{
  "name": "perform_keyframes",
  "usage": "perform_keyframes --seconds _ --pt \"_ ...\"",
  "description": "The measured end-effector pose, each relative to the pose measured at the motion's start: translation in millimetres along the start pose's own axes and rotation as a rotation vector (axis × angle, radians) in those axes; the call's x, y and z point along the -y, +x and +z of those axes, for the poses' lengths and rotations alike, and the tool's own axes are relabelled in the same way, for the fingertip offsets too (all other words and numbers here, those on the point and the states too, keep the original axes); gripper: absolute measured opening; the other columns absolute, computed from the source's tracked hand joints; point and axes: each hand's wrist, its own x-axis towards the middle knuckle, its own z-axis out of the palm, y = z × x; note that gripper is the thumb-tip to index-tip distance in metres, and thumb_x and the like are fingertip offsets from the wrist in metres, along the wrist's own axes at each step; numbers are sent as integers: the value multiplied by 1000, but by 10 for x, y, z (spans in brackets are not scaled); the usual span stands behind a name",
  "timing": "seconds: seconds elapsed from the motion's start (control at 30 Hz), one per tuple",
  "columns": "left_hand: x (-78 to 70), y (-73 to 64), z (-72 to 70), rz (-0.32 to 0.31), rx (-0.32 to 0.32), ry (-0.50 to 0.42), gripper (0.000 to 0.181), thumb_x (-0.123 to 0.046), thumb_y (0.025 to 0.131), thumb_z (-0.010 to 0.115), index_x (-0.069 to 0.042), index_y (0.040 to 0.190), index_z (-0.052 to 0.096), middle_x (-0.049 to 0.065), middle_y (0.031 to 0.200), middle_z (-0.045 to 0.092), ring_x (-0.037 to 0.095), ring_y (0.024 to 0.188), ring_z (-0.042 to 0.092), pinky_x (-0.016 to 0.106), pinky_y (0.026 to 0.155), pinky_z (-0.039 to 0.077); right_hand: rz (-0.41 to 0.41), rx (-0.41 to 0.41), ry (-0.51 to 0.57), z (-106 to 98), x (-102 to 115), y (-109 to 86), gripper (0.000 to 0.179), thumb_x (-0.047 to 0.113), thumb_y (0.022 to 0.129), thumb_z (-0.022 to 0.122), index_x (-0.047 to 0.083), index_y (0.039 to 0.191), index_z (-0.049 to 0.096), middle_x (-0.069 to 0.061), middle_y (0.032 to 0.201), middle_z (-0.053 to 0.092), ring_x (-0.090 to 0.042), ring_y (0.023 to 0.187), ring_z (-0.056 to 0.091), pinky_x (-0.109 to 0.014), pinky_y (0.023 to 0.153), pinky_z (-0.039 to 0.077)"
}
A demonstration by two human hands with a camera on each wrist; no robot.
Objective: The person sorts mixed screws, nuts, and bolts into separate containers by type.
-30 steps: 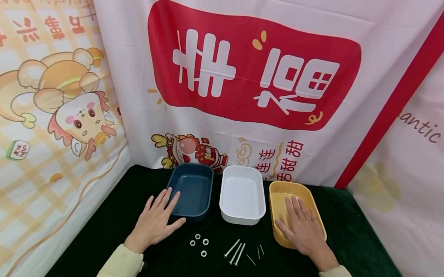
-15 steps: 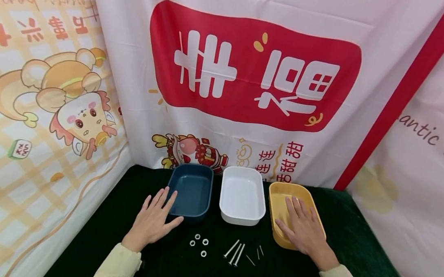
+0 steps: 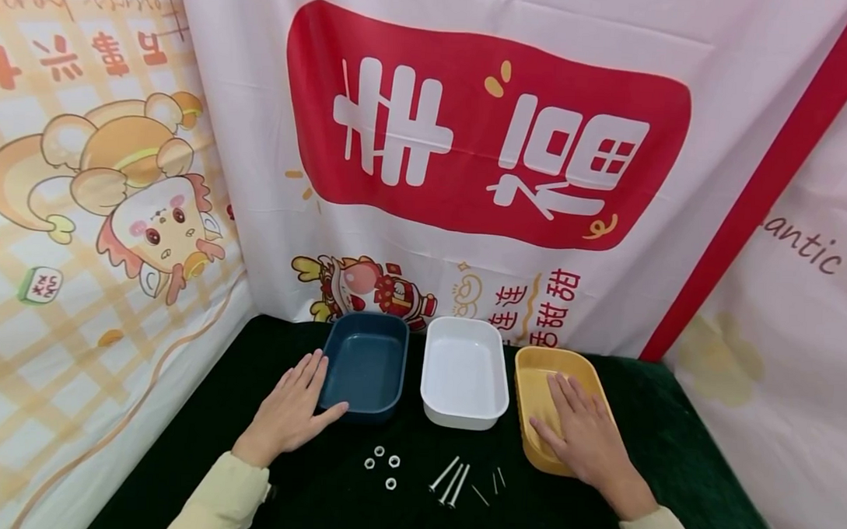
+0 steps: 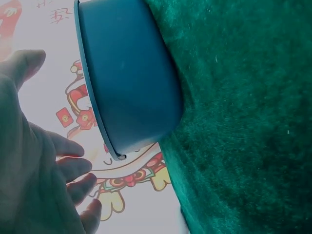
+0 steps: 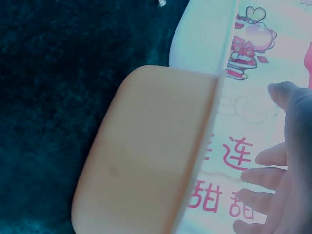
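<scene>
My left hand (image 3: 288, 411), fingers extended and thumb spread, hovers beside the left edge of the dark blue tray (image 3: 365, 364). In the left wrist view that hand (image 4: 44, 156) is apart from the blue tray's wall (image 4: 129, 73). Over the yellow tray (image 3: 535, 362) is my right hand (image 3: 592, 445), fingers straight and holding nothing. The right wrist view shows this hand (image 5: 287, 165) above the level of the yellow tray's rim. Between them stands a white tray (image 3: 465, 367). Several hex nuts (image 3: 391, 484), three bolts (image 3: 459, 486) and three thin nails (image 3: 481, 495) lie in front.
Dark green velvet cloth (image 3: 331, 502) covers the table. A white cloth backdrop (image 3: 239, 133) with red print hangs right behind the trays. Printed cloths also hang at the left (image 3: 42, 345) and right (image 3: 800, 324).
My left hand has drawn slightly left, off the blue tray's inside, and its fingers have come closer together. The right hand has shifted slightly right. Trays and hardware stay put.
</scene>
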Motion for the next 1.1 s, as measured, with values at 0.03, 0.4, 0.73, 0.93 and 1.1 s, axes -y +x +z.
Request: perform_keyframes --seconds 0.03,0.4,0.73,0.93,1.1 --pt "6 8 -2 -3 4 -5 104 -74 100 48 2 166 23 21 176 16 43 163 18 63 131 19 -13 -9 1 -20 3 -9 82 55 103 59 6 164 34 -19 169 38 -44 156 34 -71 123 30" --pt "41 106 61 -12 20 -41 103 -70 100 51 4 165 22 24 176 15 45 163 16 64 131 20 -137 -80 72 -292 181 -118 64 32 90 84 5 144 61 -15 140 68 -35 125 67 -57 105 56" --pt "47 142 166 -14 13 -36 101 -69 101 51 4 165 24 24 175 17 46 162 18 64 130 22 -237 31 167 -300 372 -200 46 27 86 88 7 125 74 -5 118 74 -15 99 72 -39 90 64" --pt "49 167 185 -15 18 -31 101 -68 101 52 3 166 22 23 176 15 45 163 16 64 131 20 -297 127 218 -107 421 -259 42 25 86 88 5 121 74 -2 107 73 -9 86 67 -28 79 64" --pt "49 182 200 -12 14 -27 100 -65 101 55 4 165 22 23 176 14 45 163 15 64 131 19 -298 217 266 75 440 -297 41 24 88 86 3 121 74 -5 105 73 -14 88 72 -26 76 64"
